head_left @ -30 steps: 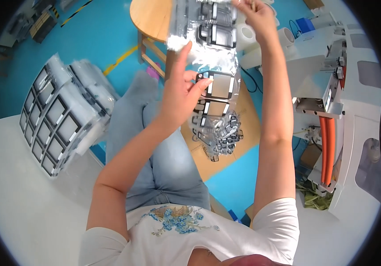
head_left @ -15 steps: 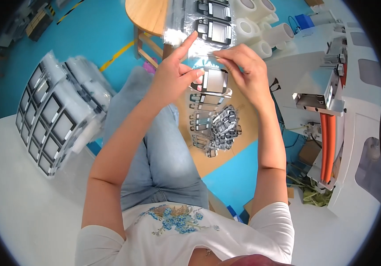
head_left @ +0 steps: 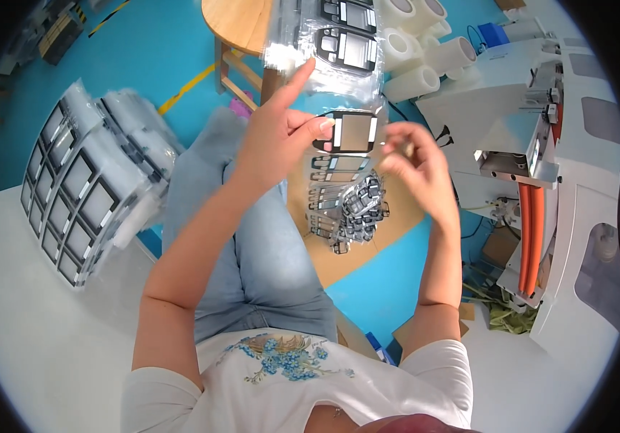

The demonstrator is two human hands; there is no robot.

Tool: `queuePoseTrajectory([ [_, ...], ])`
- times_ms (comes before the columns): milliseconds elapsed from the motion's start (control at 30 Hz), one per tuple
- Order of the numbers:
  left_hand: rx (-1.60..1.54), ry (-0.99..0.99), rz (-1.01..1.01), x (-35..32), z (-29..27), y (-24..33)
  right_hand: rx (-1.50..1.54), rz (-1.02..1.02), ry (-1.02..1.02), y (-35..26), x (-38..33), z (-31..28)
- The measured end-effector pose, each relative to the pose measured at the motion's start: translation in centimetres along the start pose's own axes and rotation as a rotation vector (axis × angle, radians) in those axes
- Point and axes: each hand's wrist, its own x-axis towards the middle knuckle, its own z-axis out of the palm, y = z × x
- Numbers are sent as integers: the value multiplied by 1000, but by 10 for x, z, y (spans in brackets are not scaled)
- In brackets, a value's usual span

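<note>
A long strip of clear film point(head_left: 328, 79) hangs down in front of me, carrying black-rimmed rectangular panels. My left hand point(head_left: 274, 137) pinches its left edge, the thumb lying over the corner of one black-framed panel point(head_left: 355, 133). The index finger points up along the film toward a higher panel point(head_left: 357, 50). At the strip's right edge is my right hand point(head_left: 422, 169), fingers curled and smeared by motion; whether it touches or holds anything I cannot make out. Below, the strip runs down to a heap of similar small framed parts point(head_left: 363, 213).
The heap lies over brown cardboard point(head_left: 389, 238). A stack of framed sheets point(head_left: 72, 195) stands on the white table point(head_left: 7, 303) at left. A wooden stool point(head_left: 234, 25) is ahead, white rolls point(head_left: 411, 83) beyond the strip, and a white machine with orange tubes point(head_left: 534, 238) at right.
My right hand has moved down and to the right, away from the gap between the panels. My left hand keeps its grip, and the panel under its thumb sits slightly farther right.
</note>
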Motion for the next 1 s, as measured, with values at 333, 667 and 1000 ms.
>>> queuePoseTrajectory([
  [333, -338, 29, 0, -28, 30, -13, 388, -369, 462, -67, 122, -16],
  [667, 11, 156, 104, 11, 14, -12, -76, -266, 357, -24, 126, -8],
  [1000, -23, -97, -79, 17, -10, 6, -447, -680, 113, -28, 76, 24],
])
